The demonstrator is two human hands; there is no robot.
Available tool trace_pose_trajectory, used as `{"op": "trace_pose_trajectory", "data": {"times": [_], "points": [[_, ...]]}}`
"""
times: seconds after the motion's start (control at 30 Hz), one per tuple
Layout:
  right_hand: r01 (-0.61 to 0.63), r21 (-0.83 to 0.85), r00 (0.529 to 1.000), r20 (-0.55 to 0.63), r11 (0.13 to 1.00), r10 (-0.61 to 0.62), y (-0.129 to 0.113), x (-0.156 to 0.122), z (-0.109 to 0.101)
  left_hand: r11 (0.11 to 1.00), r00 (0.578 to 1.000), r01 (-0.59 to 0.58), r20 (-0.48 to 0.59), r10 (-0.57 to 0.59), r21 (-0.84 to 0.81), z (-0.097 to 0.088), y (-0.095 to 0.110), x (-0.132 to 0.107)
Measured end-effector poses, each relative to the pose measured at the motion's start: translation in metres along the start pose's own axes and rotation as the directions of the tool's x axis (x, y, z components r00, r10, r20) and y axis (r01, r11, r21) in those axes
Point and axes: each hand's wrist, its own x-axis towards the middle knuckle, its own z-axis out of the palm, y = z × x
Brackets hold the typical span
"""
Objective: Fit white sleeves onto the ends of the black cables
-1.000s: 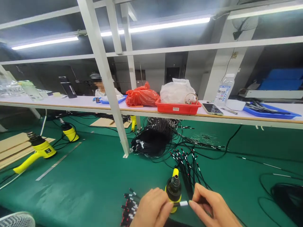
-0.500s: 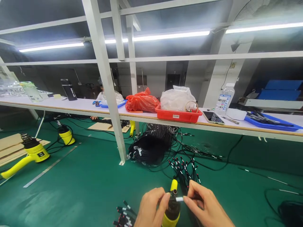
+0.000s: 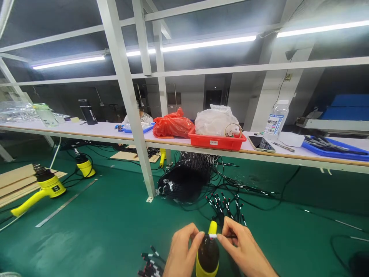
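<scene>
A white-sleeved black wire (image 3: pixel 212 235) is pinched tightly between the left hand (image 3: pixel 183 250) and right hand (image 3: pixel 243 246), just above an upright yellow heat gun (image 3: pixel 208 254), over a green floor (image 3: pixel 86 246), beneath a long white bench (image 3: pixel 86 132).

A yellow heat gun (image 3: pixel 208 256) with a dark brown nozzle stands out against the green floor (image 3: pixel 86 242). Black wires (image 3: pixel 227 207) carry white bands and red tips. Up on the white surface (image 3: pixel 95 130), a red crate (image 3: pixel 213 143) sits beside an orange-red plastic bag (image 3: pixel 173 125); a blue tray (image 3: pixel 334 154) lies further along.
</scene>
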Motion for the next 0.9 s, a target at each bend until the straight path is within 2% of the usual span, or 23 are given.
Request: {"op": "trace_pose_trajectory", "data": {"times": [0.2,0.4,0.53,0.63,0.7,0.9], "points": [[-0.009,-0.013,1.000,-0.006,1.000,0.009,0.004,0.000,0.001,0.998,0.998,0.029,0.049,-0.026,-0.054,-0.003,0.001,-0.001],[-0.035,-0.025,0.999,0.020,0.999,0.036,0.007,-0.002,-0.004,0.997,0.999,0.044,0.022,-0.043,-0.061,-0.006,0.007,0.000],[-0.016,-0.001,1.000,0.025,1.000,0.016,0.007,-0.002,-0.006,0.999,1.000,-0.003,0.021,0.002,0.038,0.002,-0.010,0.001],[-0.020,-0.004,0.999,0.032,1.000,0.020,0.005,-0.002,-0.006,0.998,0.997,-0.033,-0.062,0.036,0.049,0.014,-0.028,0.003],[-0.027,-0.015,0.999,0.024,1.000,0.028,0.004,-0.002,-0.006,0.999,0.997,-0.028,-0.077,0.031,0.045,0.019,-0.033,0.004],[-0.048,-0.016,0.999,-0.022,0.999,0.047,0.004,0.001,-0.005,1.000,0.999,-0.017,0.051,0.016,0.022,0.005,-0.012,0.007]]}}
